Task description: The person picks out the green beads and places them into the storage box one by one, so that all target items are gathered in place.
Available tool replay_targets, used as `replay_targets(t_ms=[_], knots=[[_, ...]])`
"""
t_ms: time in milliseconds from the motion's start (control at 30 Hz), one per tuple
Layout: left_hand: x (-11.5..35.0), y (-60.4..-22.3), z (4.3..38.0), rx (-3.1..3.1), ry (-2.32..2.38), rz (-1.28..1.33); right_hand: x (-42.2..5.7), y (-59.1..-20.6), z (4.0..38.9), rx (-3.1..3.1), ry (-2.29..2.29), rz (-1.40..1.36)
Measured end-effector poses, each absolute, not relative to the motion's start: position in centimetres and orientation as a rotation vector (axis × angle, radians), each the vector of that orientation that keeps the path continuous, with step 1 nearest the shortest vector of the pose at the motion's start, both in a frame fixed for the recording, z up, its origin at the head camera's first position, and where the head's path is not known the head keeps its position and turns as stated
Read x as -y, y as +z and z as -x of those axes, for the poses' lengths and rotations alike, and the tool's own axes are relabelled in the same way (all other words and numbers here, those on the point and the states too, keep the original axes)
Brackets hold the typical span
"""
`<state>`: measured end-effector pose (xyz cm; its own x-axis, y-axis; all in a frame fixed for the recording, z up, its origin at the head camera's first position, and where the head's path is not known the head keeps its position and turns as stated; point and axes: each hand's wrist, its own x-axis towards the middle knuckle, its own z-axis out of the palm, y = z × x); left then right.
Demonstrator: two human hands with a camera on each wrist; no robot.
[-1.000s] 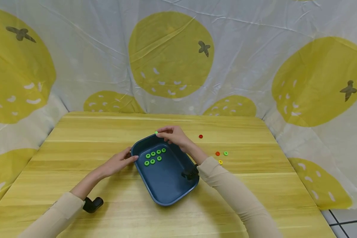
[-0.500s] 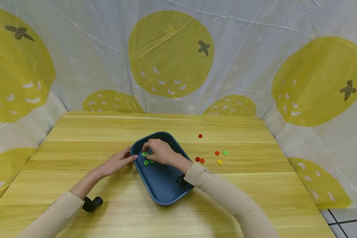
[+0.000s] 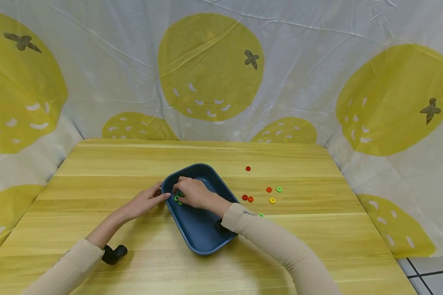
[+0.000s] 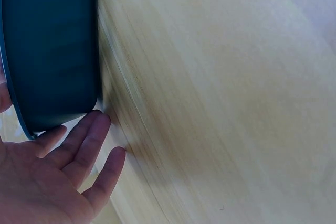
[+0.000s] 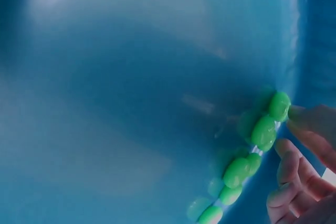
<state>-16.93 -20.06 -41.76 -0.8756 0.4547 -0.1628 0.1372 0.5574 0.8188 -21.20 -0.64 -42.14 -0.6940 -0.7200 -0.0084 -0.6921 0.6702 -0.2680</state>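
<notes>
A dark blue tray (image 3: 206, 241) stands at a slant on the wooden table. My left hand (image 3: 149, 199) grips its left corner, thumb over the rim and the other fingers against the outer wall, as the left wrist view shows. Inside the tray, my right hand (image 3: 195, 192) bends over a cluster of green ring-shaped beads (image 3: 176, 198) and hides part of it. In the right wrist view the beads (image 5: 236, 172) form a slanting row along the tray floor. One fingertip touches the end bead (image 5: 280, 106), which the right hand seems to pinch; the opposing contact is hidden.
On the table to the tray's right lie loose beads: a red one (image 3: 248, 168), another red (image 3: 245, 197), two orange (image 3: 269, 189), a yellow one (image 3: 272, 200) and a green one (image 3: 279, 189). Another green bead (image 3: 261, 215) shows beside the right sleeve.
My right hand has carried a green bead from above the tray's far rim down to the other green beads, then shifted slightly left and nearer. The left hand has stayed on the corner.
</notes>
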Motion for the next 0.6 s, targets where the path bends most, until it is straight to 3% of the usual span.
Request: replay_targets(t_ms=[300, 600], knots=[[20.0, -41.9, 16.9, -2.438, 1.228, -0.436, -0.5, -41.5, 21.7, -2.855, -0.522, 1.054], [20.0, -42.0, 17.0, -2.449, 1.225, -0.445, -1.6, -40.7, 21.9, -2.636, -1.238, 0.811]])
